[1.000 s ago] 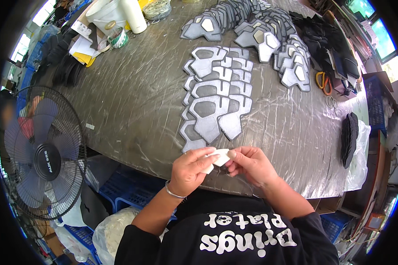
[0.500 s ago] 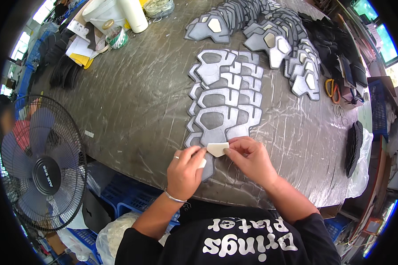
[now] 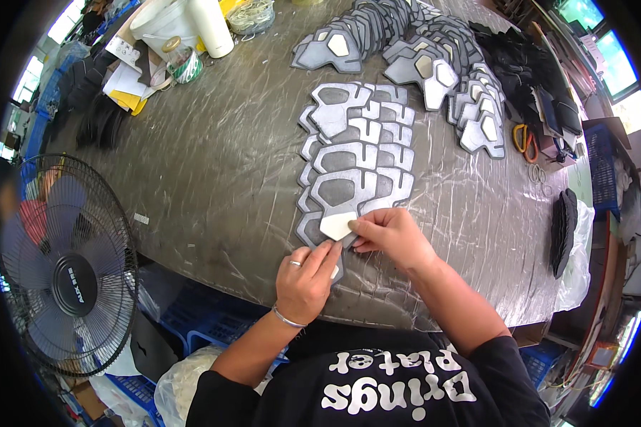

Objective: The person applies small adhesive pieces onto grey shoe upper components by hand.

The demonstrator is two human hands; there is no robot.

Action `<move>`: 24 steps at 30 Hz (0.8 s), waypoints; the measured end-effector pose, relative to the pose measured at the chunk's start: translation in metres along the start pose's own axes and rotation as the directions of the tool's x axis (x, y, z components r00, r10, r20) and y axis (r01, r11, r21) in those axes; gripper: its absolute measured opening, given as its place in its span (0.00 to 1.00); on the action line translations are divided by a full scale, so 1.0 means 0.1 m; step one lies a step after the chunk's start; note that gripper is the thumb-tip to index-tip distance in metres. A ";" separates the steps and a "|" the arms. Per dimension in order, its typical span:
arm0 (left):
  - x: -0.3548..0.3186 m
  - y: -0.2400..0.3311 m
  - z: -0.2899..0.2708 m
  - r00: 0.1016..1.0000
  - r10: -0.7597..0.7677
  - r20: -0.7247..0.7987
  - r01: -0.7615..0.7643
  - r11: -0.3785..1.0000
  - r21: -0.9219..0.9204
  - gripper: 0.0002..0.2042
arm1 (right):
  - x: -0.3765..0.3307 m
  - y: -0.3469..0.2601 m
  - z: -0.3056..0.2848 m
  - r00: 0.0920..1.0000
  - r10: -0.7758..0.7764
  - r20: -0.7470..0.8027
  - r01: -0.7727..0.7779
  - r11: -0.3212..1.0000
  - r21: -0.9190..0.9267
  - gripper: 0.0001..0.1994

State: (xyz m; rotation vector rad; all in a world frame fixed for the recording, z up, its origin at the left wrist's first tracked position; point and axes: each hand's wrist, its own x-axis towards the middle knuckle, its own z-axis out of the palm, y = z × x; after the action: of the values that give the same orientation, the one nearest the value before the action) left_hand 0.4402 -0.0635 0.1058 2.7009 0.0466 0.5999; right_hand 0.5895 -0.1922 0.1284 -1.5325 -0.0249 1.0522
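A five-sided white patch point(image 3: 340, 225) lies over the lower part of the nearest grey shaped pad point(image 3: 340, 193). My right hand point(image 3: 395, 238) pinches the patch's right edge between thumb and fingers. My left hand point(image 3: 308, 283), with a ring and a bracelet, has its fingertips at the patch's lower point. Under its bent fingers the edge of another white piece point(image 3: 335, 272) shows; the rest is hidden. Grey pads with dark edges overlap in two columns ahead of my hands, the right column point(image 3: 395, 160) narrower in view.
Stacked grey pads with white patches point(image 3: 338, 50) fan out at the far side. Orange-handled scissors point(image 3: 525, 142) and black fabric pieces point(image 3: 527, 64) lie right. A jar point(image 3: 184, 62), white bottle point(image 3: 211, 28) and bucket point(image 3: 158, 25) stand far left. A fan point(image 3: 71, 277) stands left of the table.
The white patch has gone from being held up between both hands to lying on the nearest pad. My right hand has moved slightly up and left; my left fingers now touch the patch's lower point.
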 end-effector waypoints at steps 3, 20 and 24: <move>-0.02 0.00 0.03 0.999 0.038 -0.024 -0.038 0.999 0.017 0.19 | 0.02 0.00 -0.04 1.000 0.024 0.018 -0.026 0.992 0.121 0.12; -0.03 0.01 0.01 0.999 -0.013 0.034 0.013 1.000 0.001 0.19 | 0.12 -0.97 -0.55 0.862 -0.502 -0.065 0.497 0.813 0.302 0.08; 0.05 0.03 -0.11 0.998 -0.067 -0.021 0.063 0.990 -0.125 0.19 | -0.61 -0.24 -0.93 0.875 -0.484 0.009 0.481 0.866 -0.136 0.07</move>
State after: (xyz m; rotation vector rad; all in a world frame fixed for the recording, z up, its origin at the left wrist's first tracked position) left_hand 0.4404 -0.0625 0.1180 2.5617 0.1002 0.5969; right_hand 0.6230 -0.2926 0.1716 -1.5501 -0.4510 0.6358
